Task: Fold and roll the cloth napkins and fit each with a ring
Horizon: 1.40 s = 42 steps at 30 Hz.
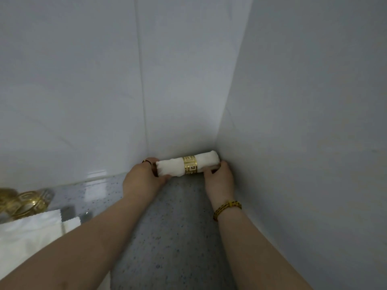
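Note:
A white rolled napkin (173, 165) lies in the far corner of the speckled grey counter (178, 227), against the tiled walls. A gold patterned ring (190, 165) sits round its middle. My left hand (142, 178) grips the roll's left end, thumb in front and fingers behind. My right hand (218, 176) holds the right end, fingers curled round it. Flat white napkins (29, 233) lie at the lower left, partly under my left forearm.
Several loose gold rings (25, 203) are heaped at the left edge, beside the flat napkins. White tiled walls (104, 91) close the counter at the back and on the right. A yellow bracelet (227, 208) is on my right wrist.

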{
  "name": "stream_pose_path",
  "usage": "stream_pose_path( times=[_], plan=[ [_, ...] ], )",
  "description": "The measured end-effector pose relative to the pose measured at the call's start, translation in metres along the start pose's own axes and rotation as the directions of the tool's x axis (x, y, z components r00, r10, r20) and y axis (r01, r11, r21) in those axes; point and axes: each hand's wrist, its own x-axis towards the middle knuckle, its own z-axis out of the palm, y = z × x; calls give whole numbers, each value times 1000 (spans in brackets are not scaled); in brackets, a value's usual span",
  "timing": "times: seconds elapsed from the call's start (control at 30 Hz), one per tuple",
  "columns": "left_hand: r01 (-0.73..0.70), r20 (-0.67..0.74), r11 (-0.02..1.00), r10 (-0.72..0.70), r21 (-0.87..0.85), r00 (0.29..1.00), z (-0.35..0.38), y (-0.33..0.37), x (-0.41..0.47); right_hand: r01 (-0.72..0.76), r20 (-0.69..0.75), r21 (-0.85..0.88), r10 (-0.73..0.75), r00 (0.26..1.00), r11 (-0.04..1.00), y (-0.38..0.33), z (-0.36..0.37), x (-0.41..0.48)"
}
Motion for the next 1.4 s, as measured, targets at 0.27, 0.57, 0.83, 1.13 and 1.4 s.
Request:
stream_pose_path(
  times=[0.27,0.57,0.83,1.13,1.4],
  plan=[
    [-2,93,987,-13,159,996,-3,5,6,90,164,14,-91,982,996,5,-3,-25],
    [-20,125,989,2,145,992,-55,-1,-49,14,237,5,-15,971,1000,-12,-49,-83],
    [-174,205,983,159,58,966,-115,-27,-151,157,361,-63,-124,924,986,-20,-71,-192],
    [-277,272,960,274,-30,922,-190,-132,-270,419,633,-63,-289,719,906,-24,-35,-342],
    [-338,160,941,334,-3,929,-208,-199,-357,625,657,-197,-371,656,756,10,-18,-414]
  ],
)
